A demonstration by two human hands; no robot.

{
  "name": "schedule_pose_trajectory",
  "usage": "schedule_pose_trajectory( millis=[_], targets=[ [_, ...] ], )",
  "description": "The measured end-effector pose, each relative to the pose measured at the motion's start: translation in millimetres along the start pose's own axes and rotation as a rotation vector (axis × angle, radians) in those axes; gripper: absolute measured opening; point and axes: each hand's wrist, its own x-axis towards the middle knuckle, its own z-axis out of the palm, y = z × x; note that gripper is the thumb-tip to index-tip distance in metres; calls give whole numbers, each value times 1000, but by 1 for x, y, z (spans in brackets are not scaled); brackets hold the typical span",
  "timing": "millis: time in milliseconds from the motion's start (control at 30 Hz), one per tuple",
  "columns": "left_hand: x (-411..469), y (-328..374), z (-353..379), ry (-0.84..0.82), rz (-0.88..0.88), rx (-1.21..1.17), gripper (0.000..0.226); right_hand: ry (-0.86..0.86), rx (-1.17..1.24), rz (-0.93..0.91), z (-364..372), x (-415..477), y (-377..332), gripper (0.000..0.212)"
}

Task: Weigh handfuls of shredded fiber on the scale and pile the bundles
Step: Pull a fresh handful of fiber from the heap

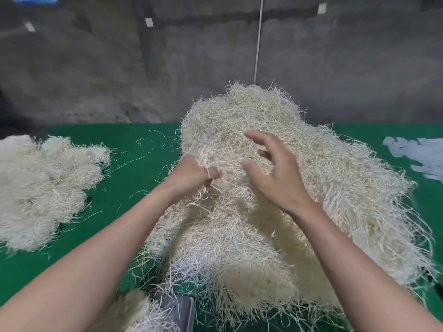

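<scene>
From the head view I see a big heap of pale fiber in the middle of a green table. It runs from the middle down to 6 o'clock, and its near edge is cut off.

My left hand is dug into the heap's left side. Its fingers are curled tight around a tuft, and the fingertips are hidden in the strands. My right hand is just over the heap with its fingers spread and loose, holding nothing. It looks a bit blurry.

At 9 o'clock lie the bundles, piled together and cut off at the edge. At 3 o'clock are white slips, too fuzzy to read. At 6 o'clock a gray thing peeks out from under the fiber, and I cannot tell what it is.
</scene>
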Motion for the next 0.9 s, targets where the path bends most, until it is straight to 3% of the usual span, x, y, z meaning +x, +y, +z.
schedule_pose_trajectory(
  millis=[100, 200, 333, 433, 467, 533, 633, 700, 767, 833, 900],
  targets=[
    [-17, 7, -20, 184, 133, 78, 28, -242, 119, 71, 25, 8, -36, 64],
    [-34, 16, -57, 430, 269, 26, 22, -370, 193, 229, 50, 11, -52, 61],
    [-58, 5, -82, 301, 296, 627, 29, -250, 492, 402, 78, 15, -78, 73],
    [-72, -10, -81, 209, 334, 830, 12, -360, 607, 550, 99, 18, -90, 74],
    [-77, -15, -82, 155, 357, 779, 7, -421, 611, 599, 105, 14, -93, 65],
    [-84, -27, -86, 12, 373, 599, 27, -463, 629, 664, 116, 4, -94, 49],
    [-96, -43, -107, -287, 392, 491, 37, -390, 640, 683, 125, -14, -90, 34],
    [-105, -57, -121, -393, 360, 398, 43, -353, 517, 687, 129, -24, -94, 33],
    [-110, -69, -133, -339, 306, 123, 34, -300, 382, 703, 133, -33, -99, 47],
    [-110, -82, -142, -152, 209, -239, 15, -201, 386, 728, 134, -41, -104, 59],
    [-111, -96, -149, 48, 168, -431, 15, -100, 487, 798, 136, -49, -110, 66]
  ],
)
